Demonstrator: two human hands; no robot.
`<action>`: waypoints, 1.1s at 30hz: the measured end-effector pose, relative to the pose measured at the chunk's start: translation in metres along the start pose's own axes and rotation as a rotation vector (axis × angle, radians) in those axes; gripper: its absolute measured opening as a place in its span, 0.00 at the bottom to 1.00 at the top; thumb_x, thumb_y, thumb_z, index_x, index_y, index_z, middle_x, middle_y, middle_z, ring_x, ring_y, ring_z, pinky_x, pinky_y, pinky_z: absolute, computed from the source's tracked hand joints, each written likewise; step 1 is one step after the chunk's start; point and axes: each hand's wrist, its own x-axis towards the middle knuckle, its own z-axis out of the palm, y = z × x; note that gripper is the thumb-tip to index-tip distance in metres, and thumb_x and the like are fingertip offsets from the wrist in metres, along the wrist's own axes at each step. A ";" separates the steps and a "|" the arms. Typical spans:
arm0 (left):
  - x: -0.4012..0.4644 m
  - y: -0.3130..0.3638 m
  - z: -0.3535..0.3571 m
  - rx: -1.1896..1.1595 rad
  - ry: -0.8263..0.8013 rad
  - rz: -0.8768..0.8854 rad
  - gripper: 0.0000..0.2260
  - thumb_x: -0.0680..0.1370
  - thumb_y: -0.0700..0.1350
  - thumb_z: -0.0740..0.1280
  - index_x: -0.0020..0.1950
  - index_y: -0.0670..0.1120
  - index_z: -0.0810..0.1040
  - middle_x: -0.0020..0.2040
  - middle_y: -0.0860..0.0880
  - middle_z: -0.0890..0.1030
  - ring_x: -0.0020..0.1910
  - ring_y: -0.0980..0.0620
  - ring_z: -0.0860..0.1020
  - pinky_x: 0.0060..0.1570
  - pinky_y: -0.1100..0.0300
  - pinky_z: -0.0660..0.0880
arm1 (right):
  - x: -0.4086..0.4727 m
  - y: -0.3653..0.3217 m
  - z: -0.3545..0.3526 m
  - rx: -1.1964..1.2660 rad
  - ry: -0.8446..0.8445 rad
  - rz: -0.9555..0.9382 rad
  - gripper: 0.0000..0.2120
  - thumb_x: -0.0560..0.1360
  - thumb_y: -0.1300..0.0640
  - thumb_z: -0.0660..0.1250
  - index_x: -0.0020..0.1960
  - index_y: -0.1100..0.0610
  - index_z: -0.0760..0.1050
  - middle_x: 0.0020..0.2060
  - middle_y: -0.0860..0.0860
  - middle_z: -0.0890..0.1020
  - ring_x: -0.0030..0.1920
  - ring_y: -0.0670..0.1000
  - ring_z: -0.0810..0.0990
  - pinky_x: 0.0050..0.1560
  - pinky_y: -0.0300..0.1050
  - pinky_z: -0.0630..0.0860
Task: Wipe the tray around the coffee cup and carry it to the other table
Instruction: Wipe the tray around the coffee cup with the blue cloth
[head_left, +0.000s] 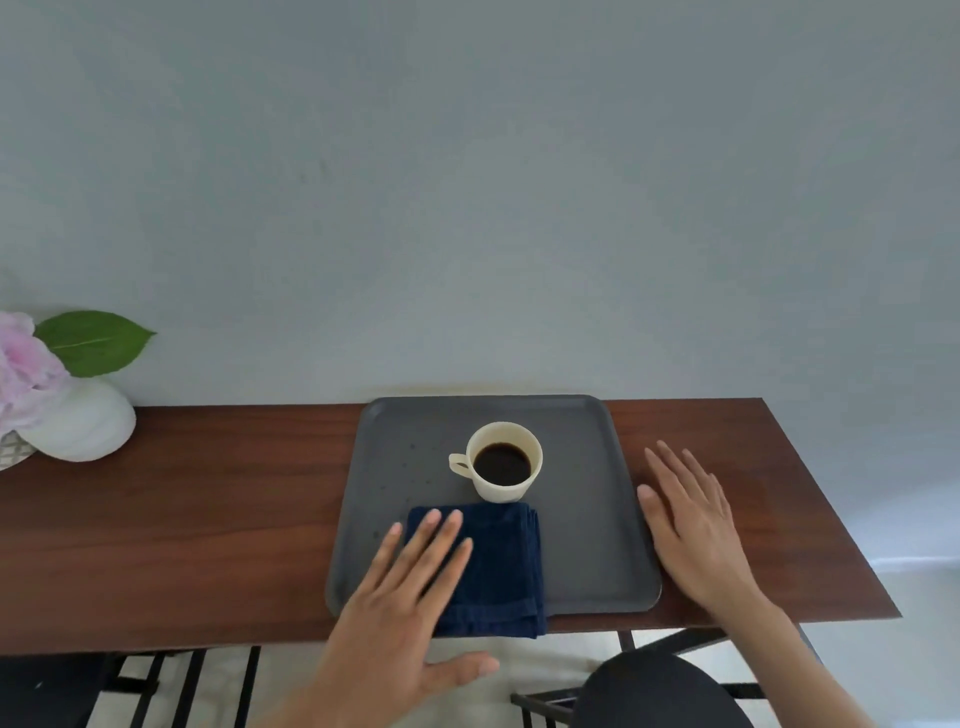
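A dark grey tray lies on a brown wooden table, against the wall. A cream cup of black coffee stands upright on it, handle to the left. A folded navy cloth lies on the tray's near part, overhanging its front edge. Small drops dot the tray left of the cup. My left hand is spread flat, its fingertips over the cloth's left side and its thumb off the table's front edge. My right hand lies flat and open on the table beside the tray's right rim.
A white round vase with pink flowers and a green leaf stands at the table's far left. A black round stool seat sits below the table's front edge at the right. Black metal bars show under the table at the left.
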 end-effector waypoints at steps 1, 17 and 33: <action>0.006 0.006 0.003 0.018 -0.017 0.018 0.47 0.75 0.77 0.56 0.82 0.45 0.58 0.84 0.46 0.53 0.82 0.45 0.52 0.74 0.40 0.54 | 0.009 0.009 0.003 -0.047 -0.048 -0.034 0.27 0.86 0.39 0.46 0.84 0.44 0.56 0.84 0.43 0.55 0.84 0.45 0.44 0.83 0.60 0.46; 0.043 0.039 0.028 0.062 -0.146 0.018 0.33 0.82 0.69 0.53 0.80 0.51 0.64 0.82 0.51 0.59 0.81 0.45 0.55 0.75 0.40 0.64 | 0.039 0.022 0.021 -0.311 -0.155 -0.245 0.27 0.85 0.38 0.36 0.84 0.37 0.45 0.84 0.43 0.49 0.84 0.49 0.42 0.81 0.65 0.39; 0.105 0.107 0.047 -0.014 -0.149 0.131 0.30 0.84 0.66 0.47 0.80 0.50 0.60 0.83 0.51 0.57 0.82 0.46 0.48 0.78 0.39 0.53 | 0.044 0.026 0.022 -0.369 -0.181 -0.276 0.27 0.85 0.42 0.38 0.84 0.39 0.44 0.85 0.44 0.48 0.84 0.50 0.43 0.81 0.65 0.44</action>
